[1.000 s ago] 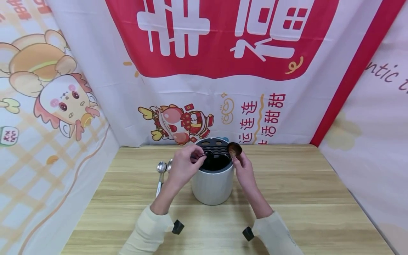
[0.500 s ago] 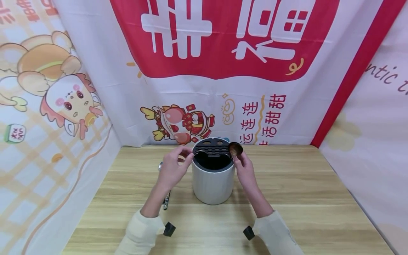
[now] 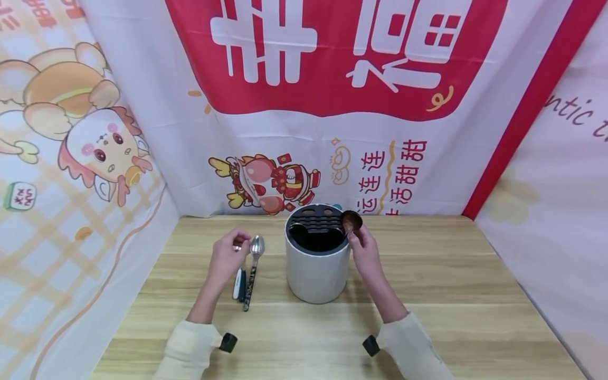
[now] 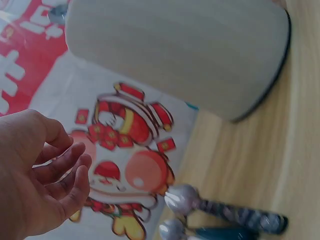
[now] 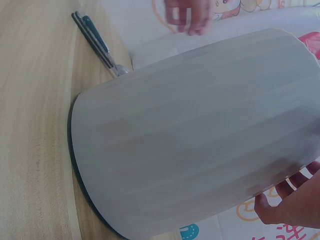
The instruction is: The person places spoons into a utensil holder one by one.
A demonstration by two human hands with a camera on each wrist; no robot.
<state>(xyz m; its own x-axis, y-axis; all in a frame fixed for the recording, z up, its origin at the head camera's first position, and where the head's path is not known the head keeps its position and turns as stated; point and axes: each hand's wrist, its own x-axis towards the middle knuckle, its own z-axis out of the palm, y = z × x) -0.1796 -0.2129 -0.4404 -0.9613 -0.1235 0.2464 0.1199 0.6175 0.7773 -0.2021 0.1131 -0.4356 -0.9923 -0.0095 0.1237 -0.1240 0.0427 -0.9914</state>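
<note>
A pale round utensil holder (image 3: 316, 277) with a black slotted insert (image 3: 317, 220) stands upright on the table. At its right rim a dark ladle (image 3: 351, 220) shows its round brown bowl, with the rest hidden. My right hand (image 3: 364, 250) pinches the ladle just under the bowl; in the right wrist view its fingers (image 5: 285, 192) lie close along the holder's wall. My left hand (image 3: 228, 256) holds nothing, its fingers loosely bent, above the spoons on the left. The nearest of these is a steel spoon (image 3: 257, 247) with a patterned dark handle.
Beside the steel spoon lie a white handle (image 3: 237, 285) and a dark teal handle (image 3: 243, 286). The wooden table (image 3: 427, 285) ends at a printed cloth (image 3: 404, 126) behind, with more cloth on both sides. The holder stands between the two arms.
My left hand has let go at the holder's left rim and moved left and down over the spoons, uncovering the patterned spoon. My right hand has stayed at the ladle.
</note>
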